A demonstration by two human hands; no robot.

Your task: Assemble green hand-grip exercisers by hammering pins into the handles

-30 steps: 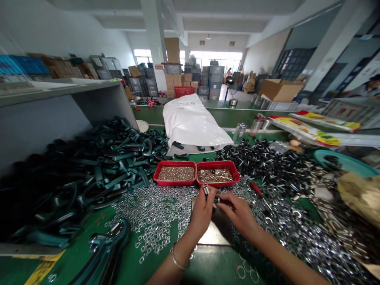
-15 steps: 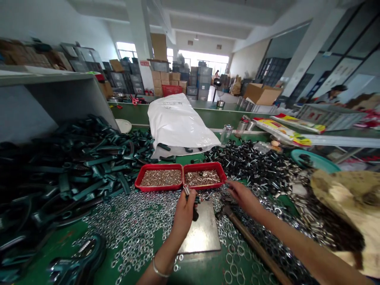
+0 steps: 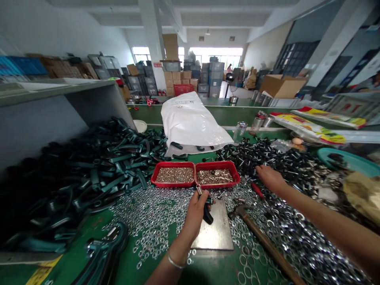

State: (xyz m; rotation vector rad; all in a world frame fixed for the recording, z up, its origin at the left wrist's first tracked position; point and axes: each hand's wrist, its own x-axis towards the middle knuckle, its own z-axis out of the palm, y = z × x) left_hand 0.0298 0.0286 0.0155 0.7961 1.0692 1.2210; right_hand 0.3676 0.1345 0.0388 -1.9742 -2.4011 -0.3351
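My left hand (image 3: 196, 211) is closed round a small black part with a threaded metal screw end (image 3: 199, 191), held over the near edge of a grey metal plate (image 3: 218, 233). My right hand (image 3: 268, 177) reaches out to the right, onto the heap of black screw knobs (image 3: 267, 158); its fingers are curled down on the heap and I cannot see what, if anything, they hold. Two red trays (image 3: 173, 175) of small metal pieces stand just beyond the left hand.
Loose steel washers (image 3: 154, 213) cover the green table. A hammer (image 3: 261, 241) lies right of the plate, a red-handled screwdriver (image 3: 257, 190) near my right hand. Dark green clamp bodies (image 3: 97, 166) pile at the left, a white bag (image 3: 192, 122) behind the trays.
My right hand has left the part held by the left hand and moved right and away, onto the black knob heap. The left hand stays over the plate with its part.
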